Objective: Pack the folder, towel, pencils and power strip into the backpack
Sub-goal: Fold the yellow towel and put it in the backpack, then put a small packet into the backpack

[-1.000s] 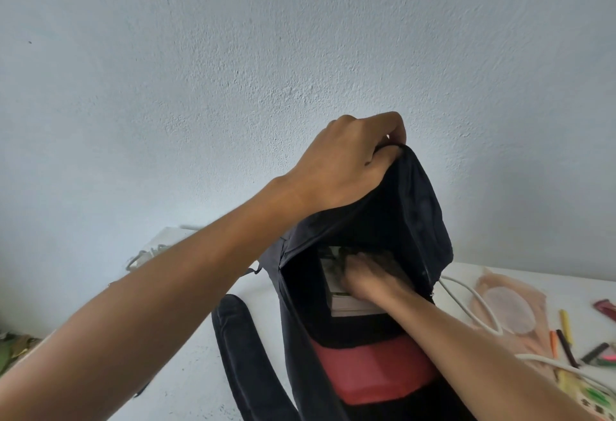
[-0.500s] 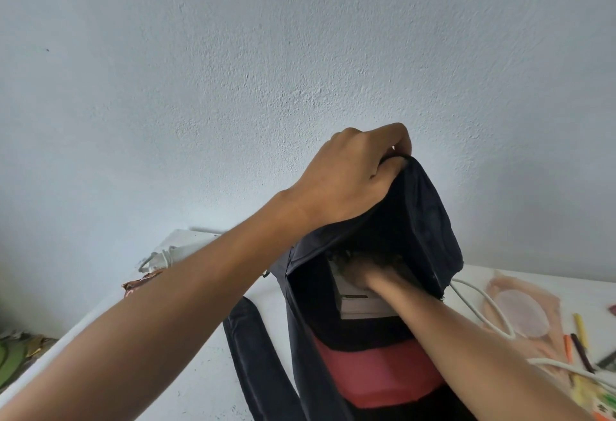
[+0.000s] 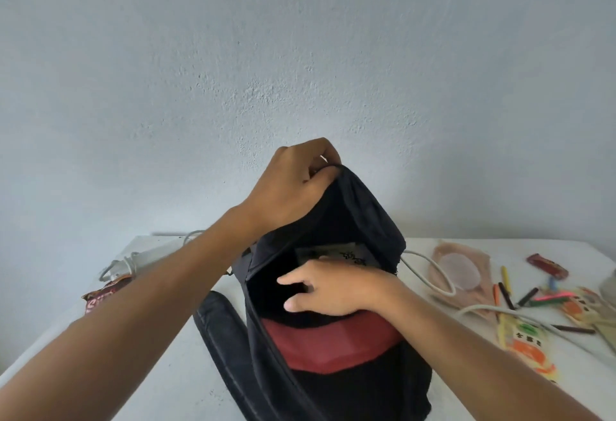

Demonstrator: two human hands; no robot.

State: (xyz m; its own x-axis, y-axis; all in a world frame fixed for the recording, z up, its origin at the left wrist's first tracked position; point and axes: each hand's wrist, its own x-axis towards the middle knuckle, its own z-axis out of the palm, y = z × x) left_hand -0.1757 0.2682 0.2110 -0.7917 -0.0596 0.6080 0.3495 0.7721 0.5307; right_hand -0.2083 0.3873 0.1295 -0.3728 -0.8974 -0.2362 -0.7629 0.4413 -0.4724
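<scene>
From the head view, the black backpack (image 3: 333, 384) stands open on the white table (image 3: 166, 370). The left hand (image 3: 293, 187) pinches the top rim of its back panel and holds it up. The right hand (image 3: 333, 290) sits at the mouth with fingers spread and relaxed, gripping nothing, just above a printed flat item (image 3: 336, 254) inside. Pencils (image 3: 506, 294), a white cable (image 3: 430, 270) and a power strip (image 3: 146, 259) lie on the table.
</scene>
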